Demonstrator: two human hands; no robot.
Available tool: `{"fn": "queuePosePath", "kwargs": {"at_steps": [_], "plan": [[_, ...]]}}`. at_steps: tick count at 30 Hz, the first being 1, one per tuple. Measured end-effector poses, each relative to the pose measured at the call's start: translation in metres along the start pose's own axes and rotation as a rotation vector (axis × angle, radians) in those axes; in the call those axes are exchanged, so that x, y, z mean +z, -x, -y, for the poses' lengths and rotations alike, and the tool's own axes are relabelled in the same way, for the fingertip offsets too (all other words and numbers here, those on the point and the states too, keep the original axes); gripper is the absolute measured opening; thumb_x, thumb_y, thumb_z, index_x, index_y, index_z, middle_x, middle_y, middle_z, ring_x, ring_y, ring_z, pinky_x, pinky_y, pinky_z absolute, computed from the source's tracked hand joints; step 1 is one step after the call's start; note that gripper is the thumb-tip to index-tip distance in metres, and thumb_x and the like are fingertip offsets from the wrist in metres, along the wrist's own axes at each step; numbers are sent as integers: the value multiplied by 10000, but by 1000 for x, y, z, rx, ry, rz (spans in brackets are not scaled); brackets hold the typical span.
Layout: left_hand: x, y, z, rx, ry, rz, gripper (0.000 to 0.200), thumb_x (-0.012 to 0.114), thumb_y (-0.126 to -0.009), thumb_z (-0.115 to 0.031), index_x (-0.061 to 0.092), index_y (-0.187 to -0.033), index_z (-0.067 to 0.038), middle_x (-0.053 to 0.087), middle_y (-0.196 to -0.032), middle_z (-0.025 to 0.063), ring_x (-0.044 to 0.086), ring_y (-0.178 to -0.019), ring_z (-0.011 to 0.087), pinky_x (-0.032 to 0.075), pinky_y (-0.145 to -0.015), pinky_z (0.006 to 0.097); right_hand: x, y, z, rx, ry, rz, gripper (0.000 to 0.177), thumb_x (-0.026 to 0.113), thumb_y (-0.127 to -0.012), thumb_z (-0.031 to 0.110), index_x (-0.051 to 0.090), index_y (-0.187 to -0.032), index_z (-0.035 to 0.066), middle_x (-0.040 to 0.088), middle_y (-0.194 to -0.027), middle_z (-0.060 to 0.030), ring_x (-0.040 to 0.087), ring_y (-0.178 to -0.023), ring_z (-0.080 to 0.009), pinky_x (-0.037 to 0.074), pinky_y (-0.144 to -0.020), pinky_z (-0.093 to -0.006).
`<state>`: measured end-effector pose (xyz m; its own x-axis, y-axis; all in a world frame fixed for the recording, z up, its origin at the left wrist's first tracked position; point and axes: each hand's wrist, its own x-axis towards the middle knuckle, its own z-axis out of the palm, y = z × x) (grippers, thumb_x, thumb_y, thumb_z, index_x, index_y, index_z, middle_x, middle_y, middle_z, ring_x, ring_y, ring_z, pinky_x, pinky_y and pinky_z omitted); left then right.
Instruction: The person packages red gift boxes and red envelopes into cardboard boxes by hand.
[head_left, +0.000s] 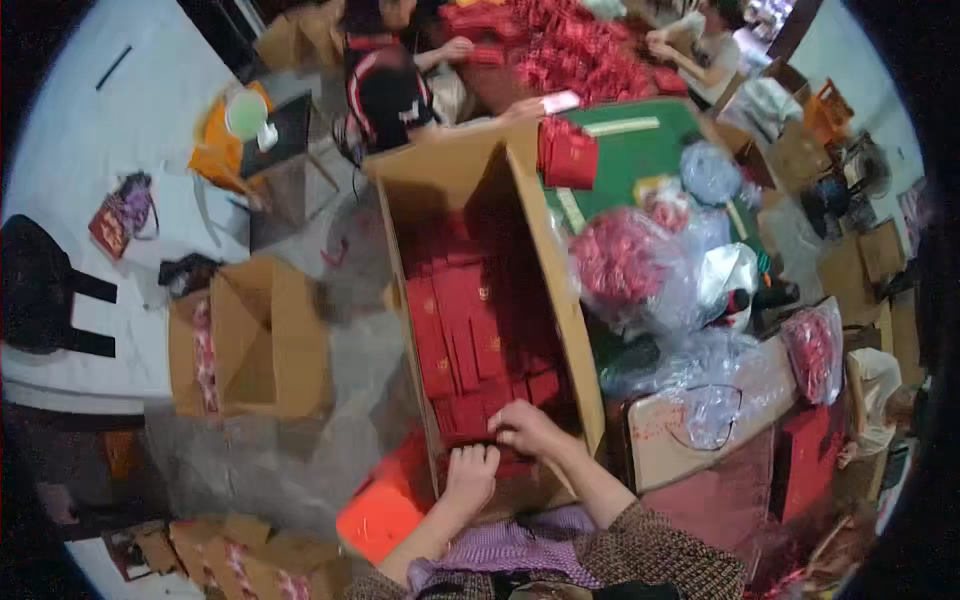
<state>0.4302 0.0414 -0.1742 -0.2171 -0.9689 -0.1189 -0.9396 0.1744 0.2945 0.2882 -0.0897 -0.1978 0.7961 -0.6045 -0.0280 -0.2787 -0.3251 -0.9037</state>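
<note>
A tall open cardboard box (553, 260) stands in front of me, holding rows of flat red packets (465, 325) with small gold marks. My left hand (472, 474) is at the box's near end, its fingers curled down against the red packets. Close beside it, to the right, my right hand (530, 430) reaches in over the near packets with bent, closed fingers. What either hand grips is hidden by the fingers and the red stack.
Right of the box, a green table (640, 150) bears a red bundle (568, 155) and a plastic bag of red pieces (620, 255). An open carton (255, 340) stands left on the floor. People work around a heap of red items (590, 50) at the back.
</note>
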Motion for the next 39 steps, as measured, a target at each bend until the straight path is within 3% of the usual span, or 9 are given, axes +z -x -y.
{"fn": "queuePosePath", "kwargs": {"at_steps": [5,10,15,26,28,30,33,36,39], "plan": [[-22,8,-14,40,-35,-212,344,598,-654,-104,531,-981,-19,490,-1043,166,511,-831,287,406,-714,389,-2,19,-5,71,-156,-12,273,763,-698,134,658,-939,63,650,-917,-84,604,-907,-256,474,-827,-360],[-19,7,-14,81,-48,-217,336,606,-651,-108,532,-970,-35,468,-1253,208,504,-883,288,421,-743,386,0,37,-2,274,-360,13,288,742,-741,114,634,-992,21,660,-996,-88,601,-964,-167,464,-872,-303],[-39,9,-19,117,-44,-121,504,723,-523,-123,508,-972,-45,499,-1090,156,503,-904,313,426,-750,389,-14,43,28,308,-441,29,233,700,-788,85,631,-1003,28,642,-987,-35,567,-958,-118,451,-874,-279],[-94,29,-19,239,269,-118,485,713,-572,-130,502,-993,-14,525,-920,149,498,-875,338,429,-780,431,-52,68,68,331,-671,337,387,551,-906,310,582,-1174,33,577,-1173,-61,508,-1090,-156,365,-987,-316],[-91,32,-10,234,332,-189,468,705,-568,-98,513,-986,-12,532,-928,162,500,-894,356,434,-797,441,-62,71,94,194,-633,361,678,621,-821,442,426,-1353,69,417,-1384,-87,338,-1304,-222,234,-1094,-378],[-105,38,-7,203,361,-210,479,697,-576,-103,509,-1005,-5,542,-945,167,502,-918,357,438,-815,439,-59,77,111,171,-538,315,824,634,-797,515,334,-1394,34,420,-1364,-113,362,-1288,-224,289,-1067,-367],[-110,39,4,196,450,-274,464,683,-584,-97,510,-1006,-7,549,-922,176,498,-898,366,435,-810,443,-46,83,109,183,-227,251,1074,840,-645,314,170,-1443,55,398,-1363,-133,314,-1309,-220,338,-1041,-373],[-124,37,3,232,491,-281,447,673,-588,-88,513,-997,-7,548,-916,177,498,-892,368,432,-805,444,-32,91,137,76,81,11,1034,873,-604,243,231,-1389,38,477,-1259,-138,443,-1192,-228,381,-1002,-367],[-136,36,-5,282,551,-269,415,670,-604,-95,510,-977,-7,547,-910,175,493,-871,369,427,-784,445,-25,98,154,154,-133,-107,958,887,-567,188,319,-1318,7,546,-1177,-156,542,-1096,-221,421,-963,-348]]}}
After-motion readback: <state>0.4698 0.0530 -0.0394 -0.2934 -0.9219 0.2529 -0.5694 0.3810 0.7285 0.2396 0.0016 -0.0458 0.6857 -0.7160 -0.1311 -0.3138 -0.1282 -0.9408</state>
